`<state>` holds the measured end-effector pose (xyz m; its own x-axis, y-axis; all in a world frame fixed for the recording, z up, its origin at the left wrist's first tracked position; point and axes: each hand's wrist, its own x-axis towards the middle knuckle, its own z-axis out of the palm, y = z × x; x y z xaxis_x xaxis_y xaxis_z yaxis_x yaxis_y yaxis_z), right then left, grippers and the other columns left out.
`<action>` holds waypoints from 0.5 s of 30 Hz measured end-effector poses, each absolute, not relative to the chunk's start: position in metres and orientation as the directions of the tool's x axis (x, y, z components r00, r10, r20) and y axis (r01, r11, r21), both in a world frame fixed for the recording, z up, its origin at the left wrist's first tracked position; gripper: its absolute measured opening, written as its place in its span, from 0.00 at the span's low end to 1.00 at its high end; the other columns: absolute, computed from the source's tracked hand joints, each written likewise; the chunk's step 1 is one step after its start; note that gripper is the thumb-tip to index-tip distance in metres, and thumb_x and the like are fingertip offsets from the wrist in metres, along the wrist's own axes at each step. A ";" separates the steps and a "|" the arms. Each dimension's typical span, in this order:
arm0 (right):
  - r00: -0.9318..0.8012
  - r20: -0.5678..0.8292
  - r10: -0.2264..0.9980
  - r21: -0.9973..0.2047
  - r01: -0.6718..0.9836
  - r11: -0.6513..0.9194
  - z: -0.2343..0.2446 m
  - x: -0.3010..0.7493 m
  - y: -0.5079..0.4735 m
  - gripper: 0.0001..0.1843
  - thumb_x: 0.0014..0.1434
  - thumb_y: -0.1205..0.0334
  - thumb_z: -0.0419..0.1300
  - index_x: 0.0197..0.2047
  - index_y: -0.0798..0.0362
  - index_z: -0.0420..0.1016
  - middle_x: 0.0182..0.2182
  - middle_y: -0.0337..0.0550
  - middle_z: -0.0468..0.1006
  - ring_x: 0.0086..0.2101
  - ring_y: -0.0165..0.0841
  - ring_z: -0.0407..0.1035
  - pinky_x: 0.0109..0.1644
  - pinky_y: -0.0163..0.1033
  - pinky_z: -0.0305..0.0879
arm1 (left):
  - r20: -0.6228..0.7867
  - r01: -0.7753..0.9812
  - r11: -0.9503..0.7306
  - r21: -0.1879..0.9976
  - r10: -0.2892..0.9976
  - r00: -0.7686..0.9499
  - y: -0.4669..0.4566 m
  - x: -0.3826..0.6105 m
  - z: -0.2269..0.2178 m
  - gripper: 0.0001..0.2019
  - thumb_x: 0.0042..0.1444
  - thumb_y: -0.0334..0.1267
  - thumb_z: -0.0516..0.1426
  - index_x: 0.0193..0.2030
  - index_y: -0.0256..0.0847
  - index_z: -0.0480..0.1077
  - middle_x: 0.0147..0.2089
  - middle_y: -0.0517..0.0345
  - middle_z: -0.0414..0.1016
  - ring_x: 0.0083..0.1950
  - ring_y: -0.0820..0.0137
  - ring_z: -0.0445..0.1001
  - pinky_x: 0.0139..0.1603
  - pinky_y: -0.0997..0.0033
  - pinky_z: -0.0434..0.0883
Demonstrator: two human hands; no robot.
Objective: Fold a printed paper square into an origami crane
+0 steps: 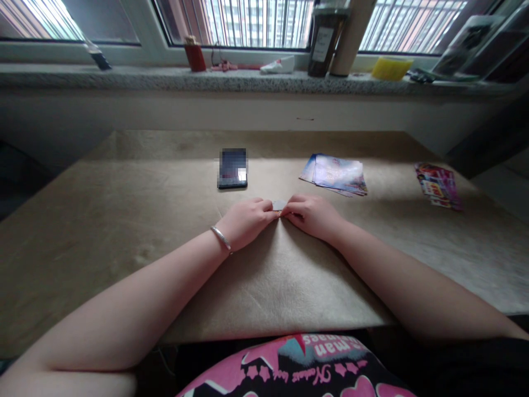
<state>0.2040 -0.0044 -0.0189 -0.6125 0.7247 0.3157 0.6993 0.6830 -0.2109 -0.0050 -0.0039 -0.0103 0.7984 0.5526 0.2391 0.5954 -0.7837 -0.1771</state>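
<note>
Both hands meet low over the middle of the table. Between their fingertips is a small pale piece [279, 205], flat like paper or card, with a bit of orange at its lower edge. My left hand [249, 220], with a silver bracelet [221, 237] at the wrist, pinches its left side. From the right, my right hand [313, 216] has its thumb and fingers closed on the other side. The fingers cover most of the piece, so its full shape is hidden.
A phone-like dark device [233, 169], its screen blurred, lies beyond my left hand. Purple-blue printed sheets [336, 172] lie beyond my right hand, and colourful packets or cards [438, 186] are further right. Behind the table [136, 231], a windowsill [144, 80] holds a dark jar [324, 41] and a yellow sponge-like block [390, 68].
</note>
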 end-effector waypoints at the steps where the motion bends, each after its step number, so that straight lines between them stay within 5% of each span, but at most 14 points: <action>1: -0.613 0.320 0.723 -0.193 0.705 0.683 -0.019 0.204 -0.005 0.11 0.60 0.65 0.55 0.38 0.50 0.80 0.34 0.43 0.78 0.34 0.32 0.70 0.36 0.36 0.59 | 0.236 0.594 -0.784 -0.179 0.552 0.800 -0.004 -0.005 -0.010 0.09 0.63 0.36 0.53 0.44 0.44 0.74 0.37 0.57 0.73 0.38 0.70 0.70 0.33 0.73 0.65; 15: -0.630 0.280 0.725 -0.053 0.744 0.667 -0.015 0.205 -0.010 0.13 0.61 0.63 0.52 0.39 0.46 0.79 0.36 0.39 0.78 0.36 0.32 0.69 0.32 0.37 0.52 | 0.182 0.575 -0.807 -0.130 0.551 0.814 -0.003 -0.002 -0.008 0.11 0.63 0.34 0.51 0.43 0.39 0.75 0.39 0.53 0.72 0.39 0.68 0.68 0.38 0.70 0.67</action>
